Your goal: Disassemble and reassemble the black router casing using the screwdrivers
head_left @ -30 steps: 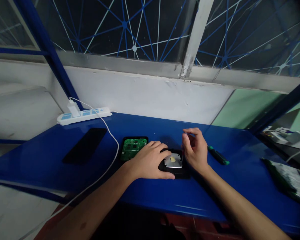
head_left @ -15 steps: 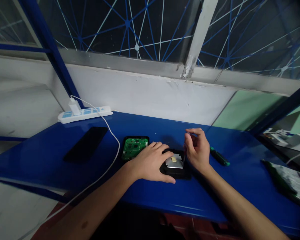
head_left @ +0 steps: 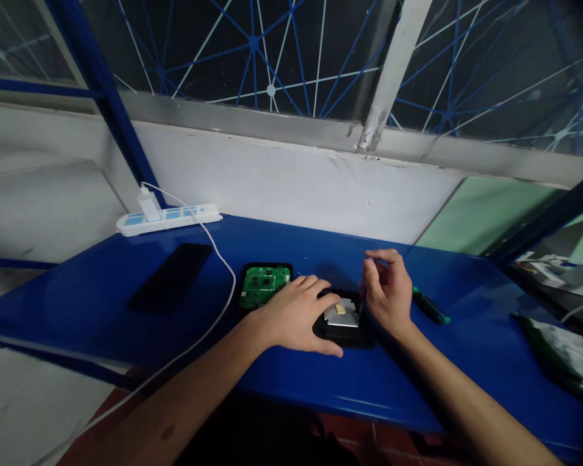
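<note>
So from where I'm sitting on the head cam, I've got the left hand [head_left: 298, 317] spread wide, thumb well off the fingers, lying over the left side of a black casing [head_left: 342, 336]. The right hand [head_left: 387, 291] is curled in tight, pinching a slim tool [head_left: 362, 303] that points pretty much straight down. Its tip sits by the right edge of the silver plate [head_left: 347, 318] in that casing; can't tell from here if it's actually touching. The casing is on the blue desk [head_left: 296, 382], right between my hands, and there's a little yellowish pad [head_left: 340, 309] on the plate. Just past the left hand, off to its left, is a green circuit board [head_left: 260, 285] in a black housing. Further left of that hand there's a white cable [head_left: 230, 285] and then a flat dark slab [head_left: 172, 278]. Right beside the right hand, on its outer side, lies a green-and-black tool [head_left: 431, 306], with a shiny bag [head_left: 563, 356] well out to the right.
</note>
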`<state>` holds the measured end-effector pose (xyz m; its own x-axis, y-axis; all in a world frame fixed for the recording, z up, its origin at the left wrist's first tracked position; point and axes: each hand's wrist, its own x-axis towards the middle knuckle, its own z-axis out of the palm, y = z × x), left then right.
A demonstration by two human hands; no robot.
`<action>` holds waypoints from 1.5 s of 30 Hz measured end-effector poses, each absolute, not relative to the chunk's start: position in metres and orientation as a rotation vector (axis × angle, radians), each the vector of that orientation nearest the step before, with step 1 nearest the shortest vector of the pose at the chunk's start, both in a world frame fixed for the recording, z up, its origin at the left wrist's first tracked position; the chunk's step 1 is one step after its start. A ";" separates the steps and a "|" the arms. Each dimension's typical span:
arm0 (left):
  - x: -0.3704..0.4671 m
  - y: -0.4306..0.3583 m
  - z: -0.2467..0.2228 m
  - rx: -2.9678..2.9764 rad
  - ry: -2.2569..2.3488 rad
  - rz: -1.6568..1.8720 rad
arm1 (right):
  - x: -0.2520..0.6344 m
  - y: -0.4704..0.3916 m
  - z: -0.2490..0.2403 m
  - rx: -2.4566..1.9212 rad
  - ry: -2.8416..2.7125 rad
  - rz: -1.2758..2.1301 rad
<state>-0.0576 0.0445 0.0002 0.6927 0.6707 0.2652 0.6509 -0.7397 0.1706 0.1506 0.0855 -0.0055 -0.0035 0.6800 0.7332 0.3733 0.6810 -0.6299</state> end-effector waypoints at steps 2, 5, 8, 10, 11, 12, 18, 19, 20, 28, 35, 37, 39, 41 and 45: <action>-0.058 0.044 0.000 2.830 1.110 0.479 | 0.151 0.085 -0.005 -0.894 -1.595 0.306; -0.057 0.044 0.000 2.824 1.113 0.477 | 0.150 0.085 -0.005 -0.902 -1.597 0.321; -0.057 0.044 0.001 2.817 1.117 0.473 | 0.150 0.084 -0.005 -0.896 -1.610 0.316; -0.057 0.044 0.001 2.815 1.116 0.466 | 0.150 0.084 -0.004 -0.888 -1.613 0.312; -0.057 0.044 0.002 2.815 1.113 0.466 | 0.150 0.083 -0.004 -0.884 -1.612 0.316; -0.057 0.044 0.002 2.816 1.110 0.468 | 0.150 0.083 -0.003 -0.876 -1.609 0.322; -0.058 0.044 0.001 2.813 1.109 0.467 | 0.152 0.076 0.002 -0.718 -1.560 0.257; -0.058 0.044 0.001 2.810 1.111 0.466 | 0.151 0.075 0.002 -0.690 -1.550 0.239; -0.058 0.044 0.001 2.807 1.114 0.467 | 0.151 0.074 0.003 -0.667 -1.538 0.231; -0.056 0.043 0.001 2.801 1.126 0.450 | 0.145 0.071 0.000 -0.730 -1.529 0.329; -0.057 0.043 0.002 2.810 1.111 0.453 | 0.155 0.061 -0.002 -0.640 -1.723 0.352; -0.057 0.043 0.001 2.802 1.108 0.449 | 0.160 0.058 -0.003 -0.599 -1.722 0.362; -0.058 0.044 0.000 2.792 1.119 0.436 | 0.163 0.056 -0.005 -0.605 -1.687 0.383; -0.058 0.044 -0.001 2.783 1.129 0.431 | 0.164 0.055 -0.007 -0.650 -1.655 0.410; -0.058 0.044 0.000 2.750 1.112 0.436 | 0.164 0.054 -0.005 -0.712 -1.623 0.478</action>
<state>-0.0583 0.0438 0.0002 0.6840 0.6979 0.2125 0.6563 -0.7158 0.2384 0.1637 0.0537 -0.0046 -0.0717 0.6838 0.7262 0.1812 0.7248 -0.6647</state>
